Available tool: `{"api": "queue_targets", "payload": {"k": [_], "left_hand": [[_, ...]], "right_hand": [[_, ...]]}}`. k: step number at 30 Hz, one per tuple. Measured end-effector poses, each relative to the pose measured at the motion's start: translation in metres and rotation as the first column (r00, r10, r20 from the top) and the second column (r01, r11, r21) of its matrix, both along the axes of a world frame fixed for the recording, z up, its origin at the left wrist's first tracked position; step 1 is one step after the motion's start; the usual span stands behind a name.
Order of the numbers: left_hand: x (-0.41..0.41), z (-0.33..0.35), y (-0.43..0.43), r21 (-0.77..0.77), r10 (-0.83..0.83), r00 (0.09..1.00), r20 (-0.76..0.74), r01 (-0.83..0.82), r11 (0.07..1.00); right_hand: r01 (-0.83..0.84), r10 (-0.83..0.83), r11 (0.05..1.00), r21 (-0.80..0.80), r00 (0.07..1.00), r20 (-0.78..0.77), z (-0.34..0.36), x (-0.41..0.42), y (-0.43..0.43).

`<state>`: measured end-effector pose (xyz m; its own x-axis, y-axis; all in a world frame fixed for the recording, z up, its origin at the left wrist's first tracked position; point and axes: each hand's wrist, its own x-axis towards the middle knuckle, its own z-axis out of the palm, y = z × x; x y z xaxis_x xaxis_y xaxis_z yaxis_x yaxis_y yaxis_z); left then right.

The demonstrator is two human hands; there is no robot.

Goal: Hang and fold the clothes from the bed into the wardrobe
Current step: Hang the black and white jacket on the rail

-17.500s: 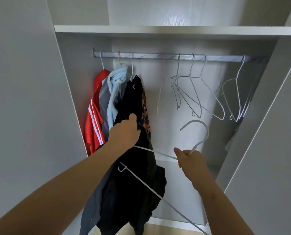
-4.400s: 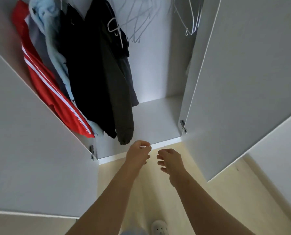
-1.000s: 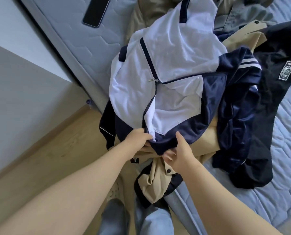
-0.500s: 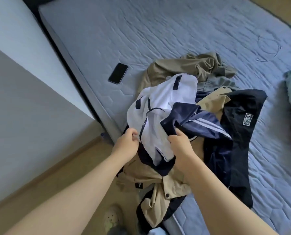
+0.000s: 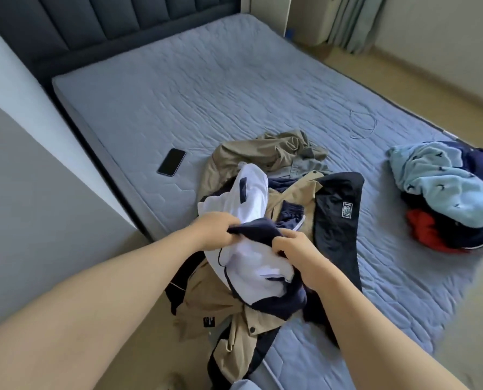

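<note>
We are holding the white and navy zip-up jacket (image 5: 248,266) bunched up over the near edge of the bed, on top of a heap of clothes. Our left hand (image 5: 216,228) is curling tightly round a fold of its navy band, knuckles up. Our right hand (image 5: 292,247) is pinching the same dark band just beside it, so both hands are sitting close together and clamping the cloth. The white part is looking thin and smooth, and a dark seam is running across it.

Under it, a beige jacket with dark trim and round snaps (image 5: 215,311) is drooping off the mattress edge toward the floor. Just to the right, a black garment with a small rectangular patch (image 5: 337,220) is lying flat, and a crumpled khaki garment (image 5: 262,152) is lying behind the heap.

A black smartphone (image 5: 172,161) is lying face up to the left, near the heap, on the grey-blue quilted mattress (image 5: 206,88). Well apart, at the right edge, a pile of light blue fleece, navy and red clothing (image 5: 445,190) is sitting in a soft mound. A thin loop of white wire (image 5: 362,122) is resting beyond it, and the dark padded headboard (image 5: 108,21) is standing at the far end.
</note>
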<state>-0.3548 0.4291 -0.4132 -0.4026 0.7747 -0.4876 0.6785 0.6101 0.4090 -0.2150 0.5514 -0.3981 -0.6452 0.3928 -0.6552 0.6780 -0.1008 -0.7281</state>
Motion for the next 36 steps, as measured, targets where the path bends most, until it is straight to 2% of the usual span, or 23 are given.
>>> {"api": "queue_targets", "payload": {"k": [2,5,8,12,15,19,23,26,27,29,32,34,36], "left_hand": [[-0.004,0.009,-0.013,0.126,0.277,0.954,0.111,-0.291,0.949],[-0.003,0.027,-0.035,0.276,0.539,0.808,0.237,-0.588,0.760],[-0.001,0.040,-0.059,0.339,0.706,0.626,0.330,-0.777,0.530],[0.000,0.053,-0.132,0.344,0.851,0.345,0.396,-0.915,0.211],[0.012,0.064,-0.186,0.348,0.879,0.209,0.429,-0.936,0.053],[0.047,0.076,-0.275,0.361,0.894,0.027,0.447,-0.920,-0.152],[0.102,0.086,-0.361,0.403,0.870,-0.175,0.461,-0.832,-0.381],[0.149,0.096,-0.419,0.426,0.843,-0.289,0.454,-0.761,-0.490],[0.163,0.100,-0.433,0.426,0.843,-0.297,0.449,-0.758,-0.494],[0.212,0.113,-0.479,0.424,0.843,-0.333,0.423,-0.750,-0.508],[0.290,0.128,-0.543,0.399,0.841,-0.357,0.407,-0.759,-0.515],[0.338,0.137,-0.579,0.364,0.794,-0.401,0.457,-0.731,-0.578],[0.381,0.146,-0.608,0.362,0.763,-0.473,0.440,-0.684,-0.633]], "right_hand": [[0.046,-0.046,0.999,0.009,0.998,-0.048,0.002,0.004,-0.004],[-0.017,0.017,1.000,0.024,0.999,-0.032,0.004,-0.003,-0.022],[-0.009,0.011,1.000,0.021,0.997,-0.081,0.012,-0.021,-0.042],[-0.168,0.169,0.986,0.020,0.975,-0.145,0.032,-0.061,-0.096],[-0.294,0.299,0.954,0.057,0.937,-0.181,0.036,-0.082,-0.142],[-0.497,0.501,0.865,0.069,0.848,-0.175,0.048,-0.088,-0.223],[-0.670,0.665,0.741,0.055,0.719,-0.202,0.064,-0.075,-0.316],[-0.755,0.730,0.656,-0.004,0.636,-0.250,0.077,-0.053,-0.384],[-0.760,0.728,0.649,-0.023,0.630,-0.270,0.081,-0.046,-0.402],[-0.815,0.766,0.576,-0.064,0.566,-0.306,0.092,-0.017,-0.458],[-0.895,0.836,0.444,-0.040,0.430,-0.340,0.107,0.036,-0.531],[-0.935,0.878,0.355,0.005,0.332,-0.345,0.111,0.066,-0.571],[-0.958,0.900,0.282,0.043,0.249,-0.358,0.110,0.095,-0.608]]}}
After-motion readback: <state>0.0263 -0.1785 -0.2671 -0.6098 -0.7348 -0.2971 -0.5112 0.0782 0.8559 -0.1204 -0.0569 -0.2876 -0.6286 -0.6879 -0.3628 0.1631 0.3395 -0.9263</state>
